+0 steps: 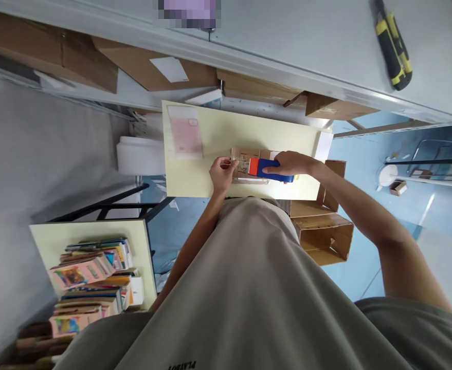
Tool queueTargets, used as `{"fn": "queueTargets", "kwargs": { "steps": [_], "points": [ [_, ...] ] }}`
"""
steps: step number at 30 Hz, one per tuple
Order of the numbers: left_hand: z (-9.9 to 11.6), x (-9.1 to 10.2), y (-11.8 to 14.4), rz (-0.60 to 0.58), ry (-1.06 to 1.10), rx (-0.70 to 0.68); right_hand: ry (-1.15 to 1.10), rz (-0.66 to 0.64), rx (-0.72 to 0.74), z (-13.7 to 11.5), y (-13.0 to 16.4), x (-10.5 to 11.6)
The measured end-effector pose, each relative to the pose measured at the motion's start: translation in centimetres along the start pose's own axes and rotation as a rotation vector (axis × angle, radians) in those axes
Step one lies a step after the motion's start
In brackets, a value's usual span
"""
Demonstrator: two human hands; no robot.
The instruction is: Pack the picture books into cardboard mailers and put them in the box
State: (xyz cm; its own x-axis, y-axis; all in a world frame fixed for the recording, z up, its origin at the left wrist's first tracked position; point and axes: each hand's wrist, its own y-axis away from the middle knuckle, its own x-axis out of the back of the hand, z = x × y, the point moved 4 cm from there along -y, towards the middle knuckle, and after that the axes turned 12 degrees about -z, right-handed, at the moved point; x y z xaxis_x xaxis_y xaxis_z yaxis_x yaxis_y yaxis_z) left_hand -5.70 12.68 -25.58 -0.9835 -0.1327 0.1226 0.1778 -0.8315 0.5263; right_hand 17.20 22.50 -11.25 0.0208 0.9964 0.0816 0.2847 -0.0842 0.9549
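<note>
My right hand (pixel 292 163) grips a blue and red tape dispenser (pixel 266 169) and presses it on a small brown cardboard parcel (pixel 249 155) lying on a pale yellow table (pixel 226 133). My left hand (pixel 222 173) holds the parcel's left end, fingers pinched on clear tape there. The parcel is partly hidden by both hands and the dispenser.
A pink packet (pixel 186 134) lies at the table's left. Open cardboard boxes (pixel 322 231) stand on the blue floor to the right. A second table (pixel 90 241) at lower left holds stacks of books (pixel 94 280). A yellow-black tool (pixel 393 46) lies on a grey shelf above.
</note>
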Motion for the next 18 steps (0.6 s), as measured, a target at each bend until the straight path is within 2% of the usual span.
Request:
{"fn": "queueTargets", "kwargs": {
  "steps": [3, 5, 10, 12, 14, 18],
  "points": [
    [-0.4, -0.2, 0.5, 0.036, -0.020, 0.030, 0.019, -0.009, 0.032, 1.2, 0.2, 0.0],
    [-0.5, -0.1, 0.7, 0.074, -0.045, 0.027, -0.004, -0.028, 0.036, 3.3, 1.4, 0.2],
    [-0.6, -0.2, 1.1, 0.134, -0.103, 0.013, -0.020, -0.083, -0.035, 12.2, 6.9, 2.1],
    [-0.6, -0.7, 1.2, 0.135, -0.120, 0.013, -0.037, -0.113, -0.046, 15.2, 8.1, 2.8],
    [-0.5, -1.2, 1.3, 0.147, -0.136, 0.011, -0.017, -0.112, -0.038, 16.9, 8.0, 3.3],
    [-0.6, -1.7, 1.3, 0.190, -0.171, 0.012, 0.064, -0.056, -0.019, 18.3, 5.4, 3.5]
  ]
}}
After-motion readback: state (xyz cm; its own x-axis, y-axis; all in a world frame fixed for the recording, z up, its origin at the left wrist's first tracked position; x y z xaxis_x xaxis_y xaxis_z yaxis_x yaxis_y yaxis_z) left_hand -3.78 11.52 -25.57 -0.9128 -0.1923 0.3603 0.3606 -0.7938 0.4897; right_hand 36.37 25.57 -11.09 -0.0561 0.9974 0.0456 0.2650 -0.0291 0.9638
